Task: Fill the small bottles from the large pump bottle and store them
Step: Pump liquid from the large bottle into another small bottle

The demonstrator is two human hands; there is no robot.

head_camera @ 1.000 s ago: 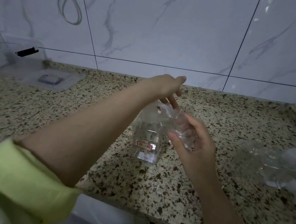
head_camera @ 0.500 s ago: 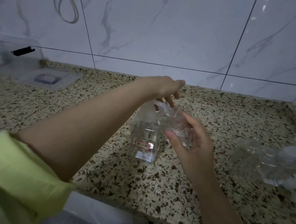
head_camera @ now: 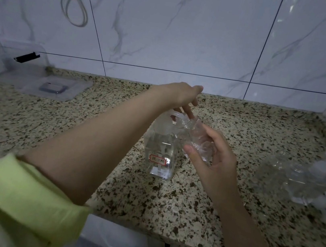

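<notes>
Head view: I look down at a speckled stone counter (head_camera: 55,128) with a white marble tile wall (head_camera: 182,31) behind it. A looped cord (head_camera: 76,4) hangs on the wall at the top left. At the far left I see a clear plastic box (head_camera: 9,58) with a black clip, and its flat lid (head_camera: 53,87) lies just beside it on the counter. At the right edge sits a blurry heap of small clear bottles (head_camera: 295,177) with white pump tops (too fuzzy for me to count them).

My left arm, in a rolled-up green sleeve (head_camera: 20,197), reaches across the middle and hides part of the large pump bottle (head_camera: 160,154). That bottle stands upright in the middle of the counter. It is clear, has a small red-edged label, and I think it holds clear liquid in its lower part.

My left hand (head_camera: 183,97) is on top of the pump, with fingers bent down onto it. My right hand (head_camera: 214,158) grips a small clear bottle (head_camera: 195,138), tilted, with its open mouth right at the pump spout. I cannot tell what is inside the small bottle.
</notes>
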